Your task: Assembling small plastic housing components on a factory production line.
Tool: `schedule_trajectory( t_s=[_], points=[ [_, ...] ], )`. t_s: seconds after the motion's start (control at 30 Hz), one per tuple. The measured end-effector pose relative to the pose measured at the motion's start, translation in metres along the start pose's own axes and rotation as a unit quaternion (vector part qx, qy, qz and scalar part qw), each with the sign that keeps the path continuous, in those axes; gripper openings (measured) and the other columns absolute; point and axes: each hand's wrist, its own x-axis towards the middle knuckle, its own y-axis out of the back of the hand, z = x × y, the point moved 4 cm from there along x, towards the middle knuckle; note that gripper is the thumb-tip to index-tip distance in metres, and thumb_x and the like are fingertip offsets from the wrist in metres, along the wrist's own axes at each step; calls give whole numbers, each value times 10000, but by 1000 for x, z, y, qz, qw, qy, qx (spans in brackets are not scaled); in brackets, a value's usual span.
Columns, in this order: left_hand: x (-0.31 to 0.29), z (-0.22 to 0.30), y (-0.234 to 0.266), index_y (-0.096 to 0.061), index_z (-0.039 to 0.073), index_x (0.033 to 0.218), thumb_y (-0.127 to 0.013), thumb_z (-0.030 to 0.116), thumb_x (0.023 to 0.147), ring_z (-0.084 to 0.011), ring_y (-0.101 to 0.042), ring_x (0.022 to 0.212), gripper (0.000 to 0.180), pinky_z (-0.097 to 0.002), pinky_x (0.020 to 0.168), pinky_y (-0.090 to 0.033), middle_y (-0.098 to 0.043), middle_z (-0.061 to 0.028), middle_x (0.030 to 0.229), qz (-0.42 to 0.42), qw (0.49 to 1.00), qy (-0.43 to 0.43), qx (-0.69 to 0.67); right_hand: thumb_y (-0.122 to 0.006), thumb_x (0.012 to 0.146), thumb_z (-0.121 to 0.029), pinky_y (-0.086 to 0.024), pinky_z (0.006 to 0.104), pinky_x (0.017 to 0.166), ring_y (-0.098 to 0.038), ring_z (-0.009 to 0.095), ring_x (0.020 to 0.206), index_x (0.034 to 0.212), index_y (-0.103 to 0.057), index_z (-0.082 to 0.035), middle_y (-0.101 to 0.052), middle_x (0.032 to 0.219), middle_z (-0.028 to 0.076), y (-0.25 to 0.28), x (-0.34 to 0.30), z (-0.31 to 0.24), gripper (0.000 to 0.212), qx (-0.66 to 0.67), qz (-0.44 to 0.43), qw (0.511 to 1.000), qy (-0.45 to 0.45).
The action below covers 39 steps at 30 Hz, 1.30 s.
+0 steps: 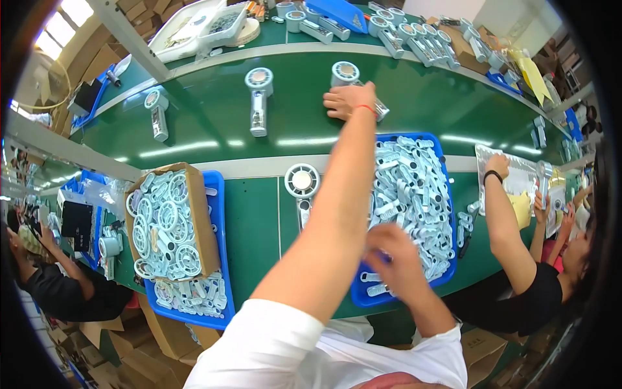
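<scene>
Forearm (324, 246) reaches, left grip (348, 102) over fan (345, 71), right grip (396, 256) blurred; closures, box print (78, 228) unclear.

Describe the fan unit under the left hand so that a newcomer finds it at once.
Find the long green strip crossing just above the picture's middle. From its left, pass two fan units; stop at the third fan unit. Unlike these neighbours, it is partly covered by the left hand, its handle slanting down rightward.

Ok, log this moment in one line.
Left hand: on round-headed device | right hand: blurred, at blue bin of pale parts | cardboard box of rings: left
</scene>
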Motion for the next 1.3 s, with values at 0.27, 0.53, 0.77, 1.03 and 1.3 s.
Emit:
schedule_trajectory(
  t_s=[0.27, 0.53, 0.77, 1.03, 1.3],
  points=[
    [43, 28, 54, -554, 1, 898, -637, 308, 705, -264, -583, 780, 372, -357, 735, -479, -626, -129, 933, 168, 880, -364, -254, -552, 747, -43, -478, 371, 639, -579, 274, 779, 912, -603, -70, -568, 931, 100, -108, -37, -6, 174, -60, -166, 977, 119],
    [-94, -114, 342, -493, -27, 1015, -618, 167, 771, -208, -543, 722, 336, -357, 647, -438, -557, -108, 881, -84, 743, -401, -529, -575, 653, -68, -416, 307, 635, -515, 205, 790, 794, -591, -85, -549, 881, 35, -100, -24, -7, 143, -299, -140, 919, 217],
    [-173, -294, 302, -405, 19, 1214, -596, 38, 774, -209, -550, 918, 480, -353, 854, -449, -541, -101, 984, -102, 757, -335, -552, -590, 656, -112, -425, 289, 685, -518, 168, 820, 827, -600, -101, -539, 1021, 13, -107, -19, -11, 172, -307, -180, 846, 397],
    [-198, -354, 230, -371, 5, 1245, -696, 173, 779, -265, -549, 1062, 592, -367, 870, -462, -523, -135, 1166, -235, 798, -150, -535, -662, 734, -101, -482, 365, 597, -598, 287, 677, 978, -595, -22, -563, 778, 106, -121, -29, -13, 265, -320, -70, 943, 54],
    [-177, -343, 198, -419, 23, 1129, -740, 209, 766, -148, -573, 833, 518, -266, 780, -468, -531, -68, 965, -316, 792, -129, -507, -616, 758, 4, -511, 241, 723, -642, 144, 787, 1061, -595, 30, -662, 881, 90, -88, -44, -29, 305, 200, -90, 965, -143]
  ],
)
